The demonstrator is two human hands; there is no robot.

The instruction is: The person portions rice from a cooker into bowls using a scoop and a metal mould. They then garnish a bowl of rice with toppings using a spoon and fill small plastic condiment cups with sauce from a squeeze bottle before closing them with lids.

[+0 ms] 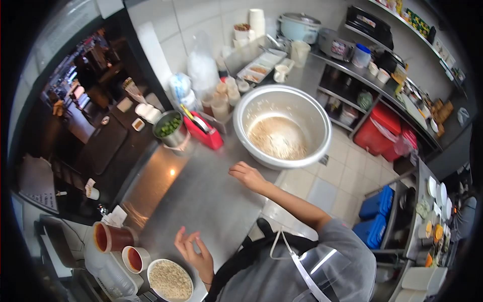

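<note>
Gray sleeve (347, 246) nearest in the head view, the right hand (245, 174) curls near a large metal basin (312, 111) holding pale grains (279, 138); whether it grips anything, I cannot tell. Over the steel counter (201, 181), the left hand (199, 260) has fingers apart, near a white tub (163, 260) of rice (170, 282).

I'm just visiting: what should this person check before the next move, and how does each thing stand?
1. Left hand free: ok; fingers spread, nothing visible in it.
2. Right hand free: cannot tell; its curled fingers could hide something small.
3. Large metal bowl uncovered: ok; pale grains show inside.
4. Bowl's base fully on the steel worktop: cannot tell; its sides hide it.
5. Cup of red sauce covered: not ok; it stands open.
</note>
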